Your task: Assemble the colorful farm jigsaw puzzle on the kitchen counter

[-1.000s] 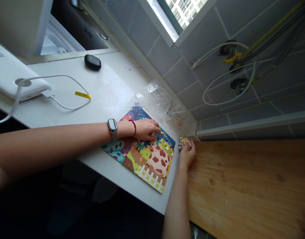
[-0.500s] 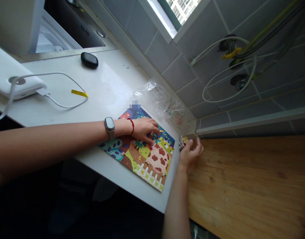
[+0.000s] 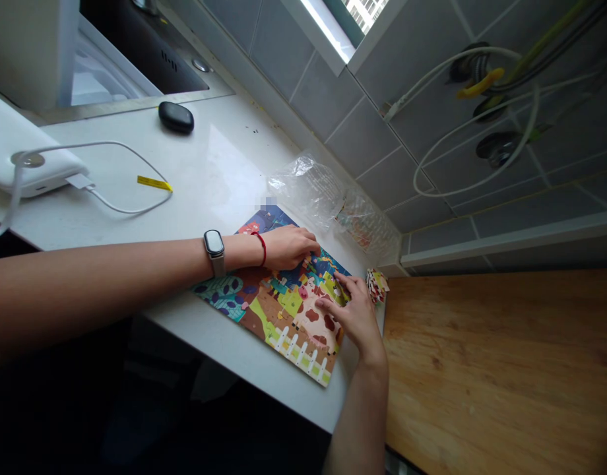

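A colourful jigsaw puzzle (image 3: 264,307) with a cow, a white fence and a dark blue upper part lies flat on the white counter. My left hand (image 3: 291,247), with a red bracelet and a watch at the wrist, rests on its upper part. The fingers are curled together and down against it; whatever is under the fingertips is hidden. My right hand (image 3: 355,313) reaches over the puzzle's right side, thumb and fingers apart near the cow, with nothing visible between them. Just beyond it stands a small stack of puzzle pieces (image 3: 377,285).
Crumpled clear plastic wrapping (image 3: 308,188) lies behind the puzzle against the tiled wall. Left on the counter are a black oval case (image 3: 175,117) and a white power bank (image 3: 41,161) with a looped cable. A sink (image 3: 135,49) is beyond; a wooden board (image 3: 501,363) adjoins on the right.
My right hand has moved left from the stack of pieces onto the puzzle's right side. My left hand's fingers, spread before, have curled in. The view has shifted slightly.
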The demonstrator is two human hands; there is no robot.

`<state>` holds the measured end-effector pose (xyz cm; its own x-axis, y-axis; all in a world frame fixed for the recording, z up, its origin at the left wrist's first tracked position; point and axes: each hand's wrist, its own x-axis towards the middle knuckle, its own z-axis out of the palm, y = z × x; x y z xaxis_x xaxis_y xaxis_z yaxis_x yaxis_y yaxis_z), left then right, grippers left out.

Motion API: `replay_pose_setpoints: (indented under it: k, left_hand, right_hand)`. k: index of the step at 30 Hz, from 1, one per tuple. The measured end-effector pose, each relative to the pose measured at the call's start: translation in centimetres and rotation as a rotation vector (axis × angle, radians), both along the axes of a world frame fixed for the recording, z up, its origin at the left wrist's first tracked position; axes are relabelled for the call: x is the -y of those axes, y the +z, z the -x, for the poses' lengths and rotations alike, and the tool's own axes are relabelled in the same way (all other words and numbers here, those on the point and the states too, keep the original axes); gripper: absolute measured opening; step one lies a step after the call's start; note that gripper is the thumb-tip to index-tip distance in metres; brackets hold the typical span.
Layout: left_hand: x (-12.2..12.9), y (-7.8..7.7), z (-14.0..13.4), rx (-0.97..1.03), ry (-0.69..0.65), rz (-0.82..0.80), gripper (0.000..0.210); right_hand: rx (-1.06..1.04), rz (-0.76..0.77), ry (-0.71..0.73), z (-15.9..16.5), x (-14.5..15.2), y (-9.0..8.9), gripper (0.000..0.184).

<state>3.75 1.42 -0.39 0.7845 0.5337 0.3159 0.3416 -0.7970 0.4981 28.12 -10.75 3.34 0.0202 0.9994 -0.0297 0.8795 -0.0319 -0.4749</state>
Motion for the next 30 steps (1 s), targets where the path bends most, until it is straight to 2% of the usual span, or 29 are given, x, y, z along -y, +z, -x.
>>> replay_pose_setpoints:
  k: [10,16,30]
  left_hand:
    - [-0.4,-0.7,-0.2,0.024,-0.002,-0.011,0.030]
    - [-0.4,-0.7,-0.2,0.046,-0.017,-0.016,0.023]
    - [-0.4,-0.9,-0.1,0.054,-0.048,-0.053,0.022]
  right_hand:
    - [-0.026,0.051,-0.051,0.0,-0.1,-0.4,0.062]
    - [-0.072,0.036,-0.040,0.2,-0.1,-0.5,0.062]
    - [-0.064,-0.054,-0.037,0.9,-0.3,-0.7,0.058]
